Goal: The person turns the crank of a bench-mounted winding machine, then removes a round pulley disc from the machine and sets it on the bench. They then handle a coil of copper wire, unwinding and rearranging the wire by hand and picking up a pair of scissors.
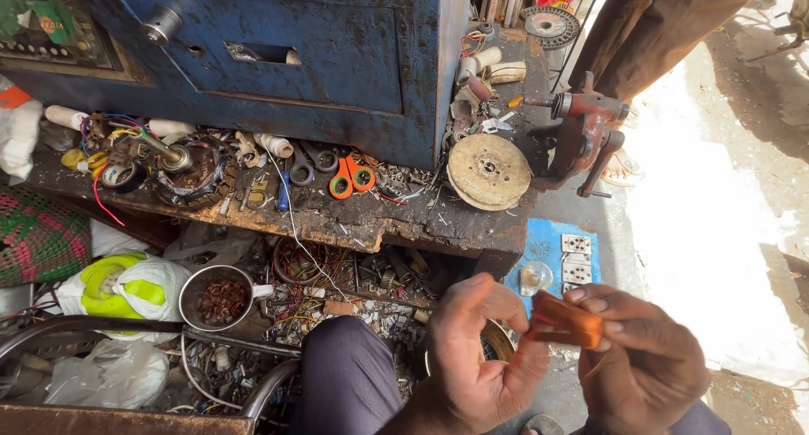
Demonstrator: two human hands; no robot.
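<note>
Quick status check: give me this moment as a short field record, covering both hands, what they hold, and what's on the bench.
left hand: open, fingers curled, beside the coil, not clearly gripping it
right hand: pinches a copper wire coil
workbench: worn, littered with scraps
on bench: orange-handled scissors, wooden disc, motor stator
bench end: red vise
below bench: metal bowl of copper scraps
behind: blue metal cabinet

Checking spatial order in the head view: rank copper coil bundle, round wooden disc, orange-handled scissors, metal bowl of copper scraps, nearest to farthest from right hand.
From the right hand:
1. Copper coil bundle, held in its fingers.
2. Round wooden disc, on the bench edge above.
3. Orange-handled scissors, bench middle.
4. Metal bowl of copper scraps, far left, under the bench.
</note>
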